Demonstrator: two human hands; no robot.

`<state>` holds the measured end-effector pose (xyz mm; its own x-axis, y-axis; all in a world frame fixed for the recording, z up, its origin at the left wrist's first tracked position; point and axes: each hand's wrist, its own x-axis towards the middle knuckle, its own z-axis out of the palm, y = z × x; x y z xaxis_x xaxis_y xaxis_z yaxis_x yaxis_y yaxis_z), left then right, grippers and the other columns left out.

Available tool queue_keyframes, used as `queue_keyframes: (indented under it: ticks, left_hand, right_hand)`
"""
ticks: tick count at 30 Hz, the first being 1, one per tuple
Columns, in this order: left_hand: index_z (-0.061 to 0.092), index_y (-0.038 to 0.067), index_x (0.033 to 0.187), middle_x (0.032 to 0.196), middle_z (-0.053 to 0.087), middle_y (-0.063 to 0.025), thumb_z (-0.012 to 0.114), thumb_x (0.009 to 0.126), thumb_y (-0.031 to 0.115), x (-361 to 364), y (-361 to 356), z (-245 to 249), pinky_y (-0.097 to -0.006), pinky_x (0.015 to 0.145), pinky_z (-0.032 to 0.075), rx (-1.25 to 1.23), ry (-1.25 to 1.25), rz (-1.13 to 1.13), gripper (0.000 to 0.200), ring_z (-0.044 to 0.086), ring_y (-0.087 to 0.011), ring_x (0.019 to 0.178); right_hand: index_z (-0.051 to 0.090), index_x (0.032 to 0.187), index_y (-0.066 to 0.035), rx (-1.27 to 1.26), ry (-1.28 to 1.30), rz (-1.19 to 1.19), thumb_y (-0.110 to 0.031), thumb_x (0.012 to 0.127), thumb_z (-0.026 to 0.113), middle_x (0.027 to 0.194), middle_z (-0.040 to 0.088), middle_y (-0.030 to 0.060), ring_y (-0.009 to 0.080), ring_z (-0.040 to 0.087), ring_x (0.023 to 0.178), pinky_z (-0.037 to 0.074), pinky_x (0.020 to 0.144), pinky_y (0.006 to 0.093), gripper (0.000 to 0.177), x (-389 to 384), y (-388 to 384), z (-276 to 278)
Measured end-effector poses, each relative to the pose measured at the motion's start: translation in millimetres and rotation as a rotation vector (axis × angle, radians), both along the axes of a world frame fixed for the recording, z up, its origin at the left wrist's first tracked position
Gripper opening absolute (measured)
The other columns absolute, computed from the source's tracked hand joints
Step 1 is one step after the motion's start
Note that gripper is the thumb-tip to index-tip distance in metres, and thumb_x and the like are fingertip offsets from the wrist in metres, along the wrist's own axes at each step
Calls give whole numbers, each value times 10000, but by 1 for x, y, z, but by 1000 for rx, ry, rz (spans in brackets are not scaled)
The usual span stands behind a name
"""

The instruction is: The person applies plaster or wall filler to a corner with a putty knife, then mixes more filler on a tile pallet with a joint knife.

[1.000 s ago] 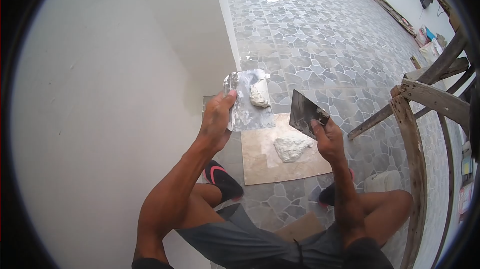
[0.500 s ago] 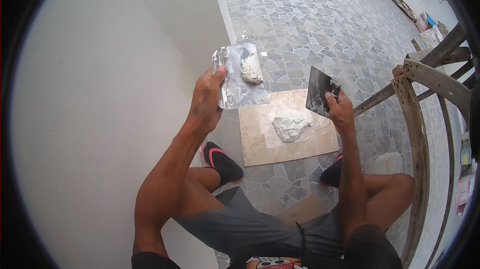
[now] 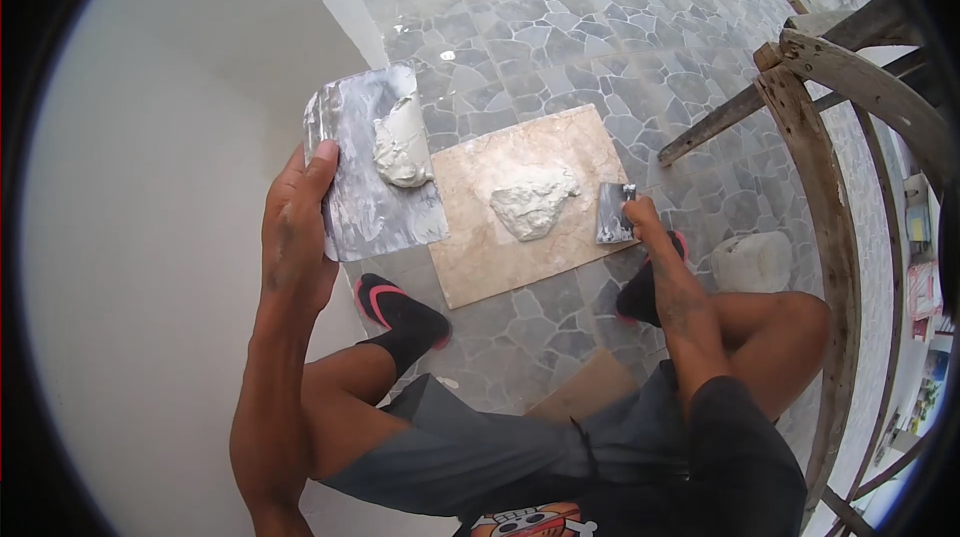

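My left hand [image 3: 300, 197] grips a broad metal plate [image 3: 350, 167] by its left edge, thumb on top. A lump of white plaster [image 3: 402, 142] sits on the plate's right part. Held in my right hand [image 3: 640, 217] is a smaller putty knife [image 3: 613, 213], its blade smeared with white. That blade is low over the right edge of a beige tile [image 3: 460, 272] lying on the floor. In the middle of the tile rests a second mound of white plaster [image 3: 532, 201], right of the plate and left of the putty knife.
A smooth grey wall [image 3: 140, 267] rises close on my left. Weathered wooden scaffolding [image 3: 810, 167] stands on the right, near a whitish container [image 3: 752, 262]. Stone-patterned flooring [image 3: 560, 27] stretches ahead, with small white splatters [image 3: 447, 55]. Cardboard [image 3: 583, 389] lies between my legs.
My right hand has lowered the putty knife from above the tile to its right edge. My left hand has brought the plate with its plaster nearer and leftward. The camera view has shifted.
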<state>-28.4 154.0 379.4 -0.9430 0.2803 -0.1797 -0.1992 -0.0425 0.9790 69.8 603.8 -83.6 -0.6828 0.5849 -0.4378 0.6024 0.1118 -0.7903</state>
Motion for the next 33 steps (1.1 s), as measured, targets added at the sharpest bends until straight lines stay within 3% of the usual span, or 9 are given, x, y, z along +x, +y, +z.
queue_keyframes:
  ticks: [2, 5, 8, 11, 15, 18, 24, 28, 33]
  left_hand:
    - [475, -62, 1305, 1130, 634, -148, 446, 1040, 270, -2, 5, 1, -278, 834, 567, -23, -13, 4, 426, 674, -148, 960]
    - [476, -63, 1304, 1128, 638, -156, 457, 1036, 275, -7, 8, -1, -278, 824, 571, -31, -24, -4, 432, 678, -150, 951]
    - [477, -64, 1303, 1125, 642, -160, 468, 1032, 278, -11, 9, -2, -276, 817, 572, -45, -25, -23, 437, 681, -151, 943]
    - [477, -67, 1303, 1117, 646, -164, 474, 1030, 280, -11, 12, 0, -274, 810, 573, -44, -19, -21, 442, 683, -151, 937]
    - [471, -73, 1317, 1117, 638, -145, 479, 1025, 299, -7, 18, 2, -260, 803, 558, -40, -16, -28, 474, 673, -132, 928]
    - [472, -77, 1314, 1122, 643, -159, 479, 1027, 288, -4, 13, 4, -272, 836, 561, -46, -6, -29, 465, 678, -148, 955]
    - [479, -77, 1304, 1138, 644, -173, 468, 1032, 269, -3, 15, 5, -286, 861, 567, 0, 17, 14, 439, 682, -167, 983]
    - [480, -77, 1302, 1144, 641, -171, 464, 1034, 264, -5, 8, 6, -285, 856, 569, 19, 14, -44, 434, 681, -164, 982]
    - [488, -72, 1294, 1130, 645, -168, 462, 1034, 261, -6, 11, 4, -277, 832, 571, -14, 13, -18, 423, 681, -152, 959]
  right_hand:
    - [629, 1151, 36, 166, 109, 71, -30, 833, 566, 834, 674, 108, 226, 626, 705, 499, 667, 380, 331, -2, -10, 6]
    - [610, 1211, 8, 617, 29, 349, -28, 820, 535, 915, 673, 211, 370, 659, 827, 510, 749, 476, 400, -14, -42, 64]
    - [602, 1239, -16, 966, 252, 571, -51, 823, 563, 985, 638, 179, 337, 617, 918, 485, 780, 465, 420, -13, -76, 84]
    - [621, 1219, -34, 1176, 237, 700, -69, 798, 581, 1025, 600, 138, 285, 576, 966, 449, 802, 423, 424, -4, -92, 60]
    - [630, 1199, -26, 1179, 34, 889, -100, 832, 558, 1035, 598, 122, 293, 556, 997, 432, 821, 420, 382, 13, -96, 52]
    - [634, 1188, -21, 1259, 134, 713, -114, 850, 543, 1022, 598, 124, 291, 553, 1004, 431, 824, 420, 362, 5, -97, 66]
    - [633, 1186, -22, 1253, 115, 1013, -125, 861, 539, 1000, 594, 123, 278, 555, 978, 429, 819, 417, 353, 7, -102, 56]
    - [619, 1244, -13, 1188, 54, 819, -58, 829, 547, 1035, 587, 143, 304, 541, 1015, 419, 864, 428, 423, 0, -102, 68]
    - [626, 1215, -3, 1181, 46, 934, -54, 825, 554, 1033, 586, 144, 303, 542, 1003, 423, 858, 423, 399, -1, -99, 58]
